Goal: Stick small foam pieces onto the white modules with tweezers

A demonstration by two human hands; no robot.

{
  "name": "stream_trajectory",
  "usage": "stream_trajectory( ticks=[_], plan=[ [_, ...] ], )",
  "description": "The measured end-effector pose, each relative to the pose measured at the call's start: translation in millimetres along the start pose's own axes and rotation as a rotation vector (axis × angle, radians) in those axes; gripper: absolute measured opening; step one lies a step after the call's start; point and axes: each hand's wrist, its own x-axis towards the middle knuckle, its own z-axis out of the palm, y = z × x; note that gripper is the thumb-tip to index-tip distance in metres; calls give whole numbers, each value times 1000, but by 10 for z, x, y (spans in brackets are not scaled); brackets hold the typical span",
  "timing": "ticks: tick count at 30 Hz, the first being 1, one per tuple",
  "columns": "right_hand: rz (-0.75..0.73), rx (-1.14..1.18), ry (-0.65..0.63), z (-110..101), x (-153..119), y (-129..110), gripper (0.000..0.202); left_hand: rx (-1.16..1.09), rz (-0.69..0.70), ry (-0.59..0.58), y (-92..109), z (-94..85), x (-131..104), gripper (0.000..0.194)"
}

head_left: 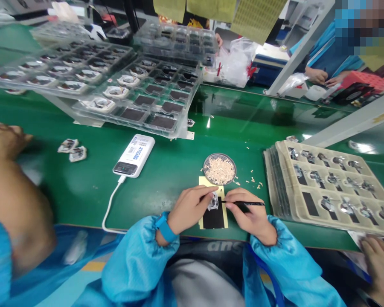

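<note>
My left hand is closed on a small white-rimmed electronic part, pinning it over a black pad on a yellow sheet. Black tweezers are pinched in my right hand, their tip pointing left at the part's right side. Whether the tip touches the part or grips anything is too small to tell. Just beyond my hands sits a round dish heaped with tiny beige pieces. A few such pieces lie loose on the green bench to its right.
Clear trays of similar parts stand raised at the back left. A white power bank with a cable and two loose parts lie left. Stacked beige trays stand right. Other people's arms reach in at both sides.
</note>
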Motion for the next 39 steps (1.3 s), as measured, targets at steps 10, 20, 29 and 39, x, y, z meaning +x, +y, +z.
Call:
stream_trajectory(
  ticks=[10, 20, 29, 39],
  plan=[
    [98, 214, 16, -34, -28, 34, 27, -7, 6, -15, -4, -15, 8, 33],
    [38, 62, -11, -17, -19, 51, 32, -6, 4, -12, -11, -4, 10, 33],
    [164, 184, -2, -16, -47, 59, 24, -16, 2, -8, -19, -8, 5, 32],
    [446, 501, -61, -151, -228, 47, 4, -92, 0, 26, -88, 16, -7, 33]
  ],
)
